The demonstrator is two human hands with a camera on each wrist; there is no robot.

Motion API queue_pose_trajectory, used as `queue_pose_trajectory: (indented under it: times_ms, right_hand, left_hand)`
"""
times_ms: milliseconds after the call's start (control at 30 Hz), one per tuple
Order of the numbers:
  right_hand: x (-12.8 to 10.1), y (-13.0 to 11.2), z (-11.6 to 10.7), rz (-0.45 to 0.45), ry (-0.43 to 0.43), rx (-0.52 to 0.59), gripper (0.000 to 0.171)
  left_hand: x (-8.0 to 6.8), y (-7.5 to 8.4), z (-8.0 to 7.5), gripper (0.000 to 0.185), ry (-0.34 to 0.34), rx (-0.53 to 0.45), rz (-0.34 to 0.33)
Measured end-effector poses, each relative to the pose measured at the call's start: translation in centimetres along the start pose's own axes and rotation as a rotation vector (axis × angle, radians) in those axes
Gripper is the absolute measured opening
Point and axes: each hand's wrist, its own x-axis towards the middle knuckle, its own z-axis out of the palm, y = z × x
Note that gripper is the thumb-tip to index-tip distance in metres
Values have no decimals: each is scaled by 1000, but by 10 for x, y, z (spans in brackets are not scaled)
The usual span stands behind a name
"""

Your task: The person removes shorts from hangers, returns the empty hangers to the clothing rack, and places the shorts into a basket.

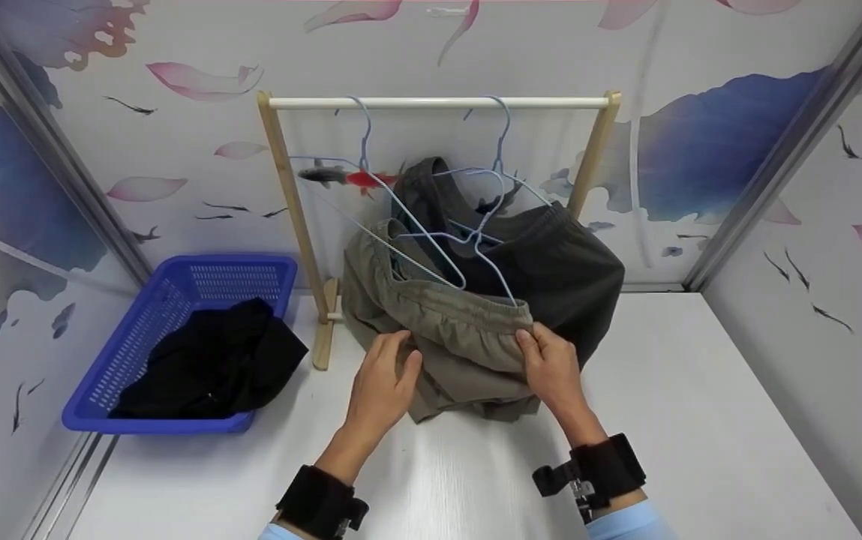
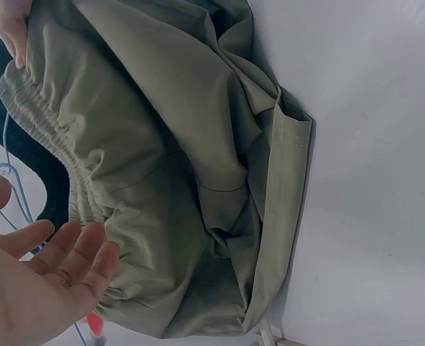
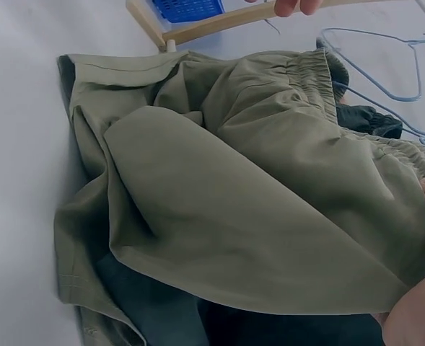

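Olive-green shorts [image 1: 468,367] with a gathered elastic waistband hang low in front of the rack. At the waistband's right end, my right hand [image 1: 554,367] pinches the cloth between thumb and fingers. My left hand [image 1: 382,382] is by the front of the shorts, fingers loosely bent and holding nothing; the left wrist view shows its palm [image 2: 24,288] beside the waistband. A light-blue wire hanger [image 1: 476,238] reaches into the waist opening, its hook off the rail. Behind it, dark grey shorts [image 1: 581,262] hang from another blue hanger [image 1: 500,142] on the rail.
The garment rack has a white rail [image 1: 431,103] and wooden legs. A bare blue hanger [image 1: 365,135] hangs at its left, crossing above the olive shorts. On the left, a blue plastic basket [image 1: 82,397] holds a black garment [image 1: 220,360]. Patterned walls enclose the white table [image 1: 701,420].
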Motion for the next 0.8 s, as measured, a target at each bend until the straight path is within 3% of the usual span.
queue_pose_trajectory:
  times_ms: [800]
  right_hand:
    - [-24,20,4,-7,-50,37,31]
  left_hand:
    - [-2,-2,-2,40,-11,9,-2]
